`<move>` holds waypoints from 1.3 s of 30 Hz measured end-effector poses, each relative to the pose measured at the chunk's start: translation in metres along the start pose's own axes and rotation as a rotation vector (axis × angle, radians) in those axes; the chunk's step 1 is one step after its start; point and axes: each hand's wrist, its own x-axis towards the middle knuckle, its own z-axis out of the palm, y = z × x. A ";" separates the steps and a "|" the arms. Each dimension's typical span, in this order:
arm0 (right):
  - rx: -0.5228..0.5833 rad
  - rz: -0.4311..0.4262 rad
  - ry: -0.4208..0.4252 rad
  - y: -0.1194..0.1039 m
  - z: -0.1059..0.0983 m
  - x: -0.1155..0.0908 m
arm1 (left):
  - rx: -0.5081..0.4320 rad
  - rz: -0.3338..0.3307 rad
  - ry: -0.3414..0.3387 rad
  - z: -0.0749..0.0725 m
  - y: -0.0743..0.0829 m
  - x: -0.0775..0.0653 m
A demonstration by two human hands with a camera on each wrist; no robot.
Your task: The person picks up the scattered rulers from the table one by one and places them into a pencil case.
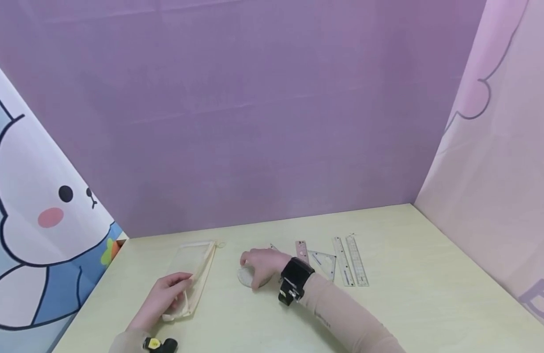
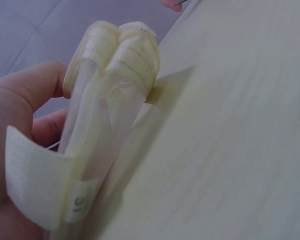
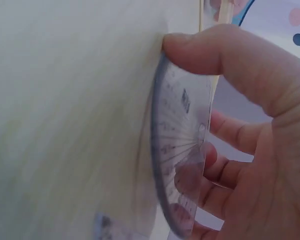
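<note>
My left hand (image 1: 163,298) grips the near part of a pale, see-through zip pouch (image 1: 195,252) on the left of the table. In the left wrist view the fingers curl round the side of the pouch (image 2: 92,120), whose cream edging and small white tag face the camera. A clear half-round protractor (image 3: 172,135) is held by my right hand (image 1: 266,261), thumb on its curved edge and fingers behind its straight side. In the head view the hand covers much of the protractor (image 1: 244,277), which sits low over the table, right of the pouch.
Right of the right hand lie a pink ruler (image 1: 301,251), a clear set square (image 1: 328,262) and two clear rulers (image 1: 344,262). Part of another clear piece (image 1: 273,246) shows behind the hand. A purple backdrop (image 1: 254,147) stands behind the pale table (image 1: 430,294).
</note>
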 end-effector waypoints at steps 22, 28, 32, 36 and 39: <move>0.520 0.026 0.222 0.032 -0.005 -0.012 | 0.009 0.026 0.021 -0.005 -0.007 0.004; 0.771 0.097 0.243 0.039 0.003 -0.010 | 0.012 0.026 0.027 -0.006 -0.010 0.001; 0.890 0.126 0.267 0.043 0.006 -0.010 | 0.025 0.029 0.030 -0.006 -0.010 0.001; 0.996 0.136 0.294 0.044 0.007 -0.012 | 0.033 0.028 0.027 -0.005 -0.011 0.003; 1.069 0.137 0.297 0.046 0.007 -0.012 | 0.033 0.021 0.027 -0.004 -0.010 0.003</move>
